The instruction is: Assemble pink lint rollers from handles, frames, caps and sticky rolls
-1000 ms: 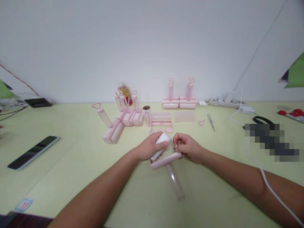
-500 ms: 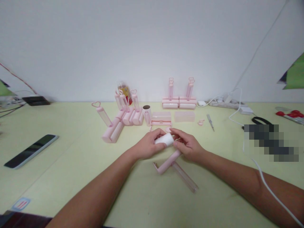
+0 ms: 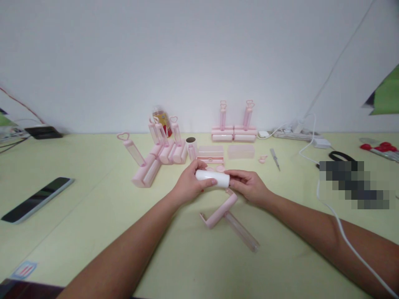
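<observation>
My left hand (image 3: 190, 182) is wrapped round a white lint roller roll (image 3: 215, 178), thumb along its near side. The fingers of my right hand (image 3: 251, 187) are closed about the right end of that roll, their tips partly hidden. Just below lies a pink lint roller frame (image 3: 222, 209) with a clear handle (image 3: 241, 230) pointing toward me. Beyond the roll are an open pink case (image 3: 210, 160) and small round pink pieces (image 3: 220, 168).
Several lint rollers with heart-topped handles (image 3: 149, 166) stand at left, and a pair (image 3: 233, 135) by the wall. A cardboard-cored roll (image 3: 191, 146), a clear pink cover (image 3: 241, 152) and a screwdriver (image 3: 274, 159) lie behind. A white cable (image 3: 343, 232) crosses my right arm.
The white roll has turned nearly level and shifted slightly left in my hands. My right hand has drawn off the pink frame's end, which now shows.
</observation>
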A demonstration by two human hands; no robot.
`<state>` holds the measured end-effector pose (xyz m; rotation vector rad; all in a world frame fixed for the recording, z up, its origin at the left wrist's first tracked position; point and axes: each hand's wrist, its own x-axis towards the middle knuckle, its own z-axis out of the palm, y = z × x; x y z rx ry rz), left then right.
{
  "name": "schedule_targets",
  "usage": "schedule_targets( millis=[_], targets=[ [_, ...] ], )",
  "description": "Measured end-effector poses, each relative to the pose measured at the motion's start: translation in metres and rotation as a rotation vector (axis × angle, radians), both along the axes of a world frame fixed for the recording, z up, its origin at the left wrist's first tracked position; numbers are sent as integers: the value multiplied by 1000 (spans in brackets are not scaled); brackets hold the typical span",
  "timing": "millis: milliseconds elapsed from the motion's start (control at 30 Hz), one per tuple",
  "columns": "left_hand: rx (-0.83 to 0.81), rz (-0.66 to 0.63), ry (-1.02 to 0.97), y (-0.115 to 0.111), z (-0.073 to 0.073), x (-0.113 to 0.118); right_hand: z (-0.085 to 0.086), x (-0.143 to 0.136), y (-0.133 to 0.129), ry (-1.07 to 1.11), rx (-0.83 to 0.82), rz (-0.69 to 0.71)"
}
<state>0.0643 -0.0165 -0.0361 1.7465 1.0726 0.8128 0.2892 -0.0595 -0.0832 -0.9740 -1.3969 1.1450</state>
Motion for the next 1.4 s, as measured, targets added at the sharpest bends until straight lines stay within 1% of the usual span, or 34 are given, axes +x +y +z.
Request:
schedule_targets(
  millis=[233, 433, 567, 667, 733, 833, 1000, 1233, 1400],
  targets=[
    [38, -6, 9, -1, -4, 2, 0, 0, 3, 72, -49, -9],
    [14, -14, -6, -2, -5, 2, -1, -1, 1, 102, -45, 6],
    [17, -9, -12, -2, -4, 3, -3, -1, 2, 60, 3, -12],
    [-7, -6, -51, -3, -4, 5, -5, 1, 3, -31, 65, -97],
    [-16, 5, -75, -2, -5, 5, -5, 3, 4, -86, 105, -130],
    [-24, 10, -71, -2, -8, 5, -3, 3, 3, -101, 116, -92],
    [-59, -21, -70, -1, -9, 3, -1, 2, 1, -65, 92, -45],
    [-71, -19, -84, -3, -8, 5, -1, 3, 2, -48, 88, -26],
    [-66, -13, -79, -4, -5, 5, 0, 2, 3, 27, 46, -1]
  ],
)
